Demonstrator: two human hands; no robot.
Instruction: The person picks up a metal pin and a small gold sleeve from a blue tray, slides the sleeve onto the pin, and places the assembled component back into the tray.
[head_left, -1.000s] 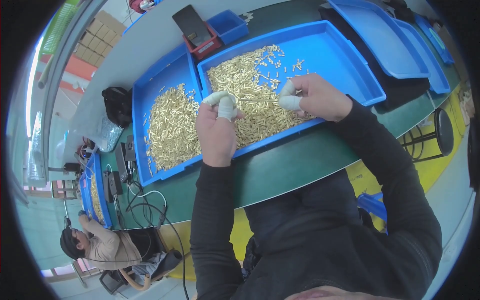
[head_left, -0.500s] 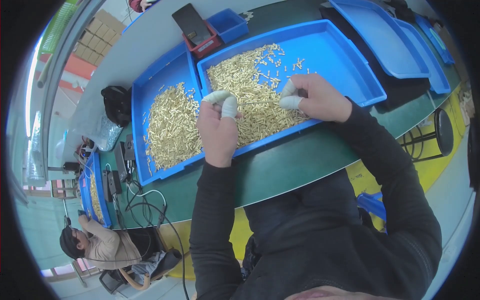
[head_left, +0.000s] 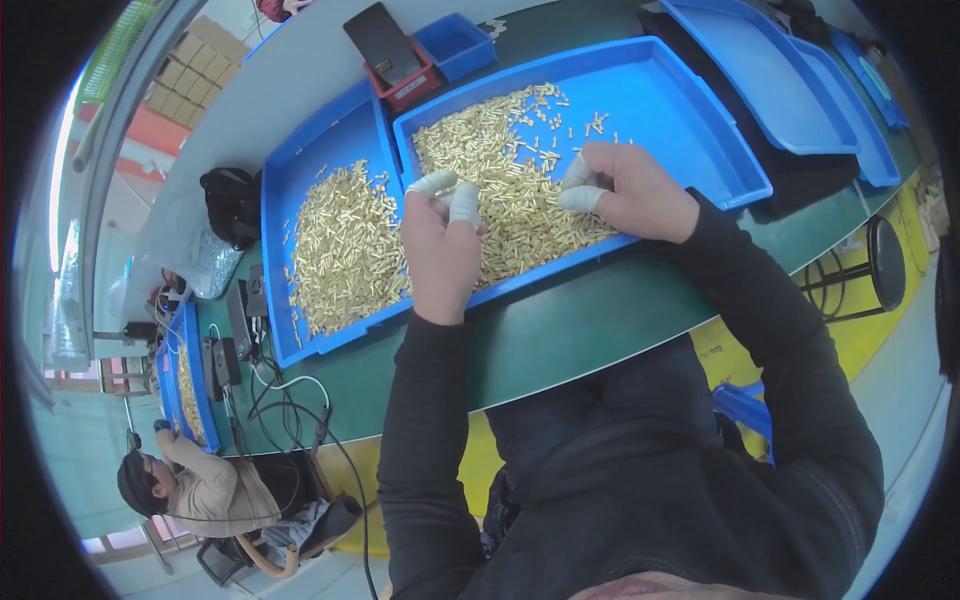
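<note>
Wrapped in pale tape at the thumb and forefinger, my left hand (head_left: 441, 250) hangs over the divide between two blue trays, its fingertips curled close together. My right hand (head_left: 635, 192), taped likewise, is above the right-hand blue tray (head_left: 690, 130), thumb and forefinger pinched. What either hand holds, if anything, is too small to make out. Brass-coloured small parts (head_left: 520, 205) are heaped below and between both hands. In the left-hand blue tray (head_left: 290, 165) lies another heap of brass-coloured parts (head_left: 345, 250).
A red bin (head_left: 412, 88) holding a dark device and a small blue bin (head_left: 455, 48) stand behind the trays. Empty blue trays (head_left: 765, 75) lie at right. Cables (head_left: 290, 410) and black adapters (head_left: 225, 360) are at left. A co-worker (head_left: 215, 490) sits at lower left.
My left hand has shifted slightly to the right, its finger and thumb a little further apart. My right hand has barely moved.
</note>
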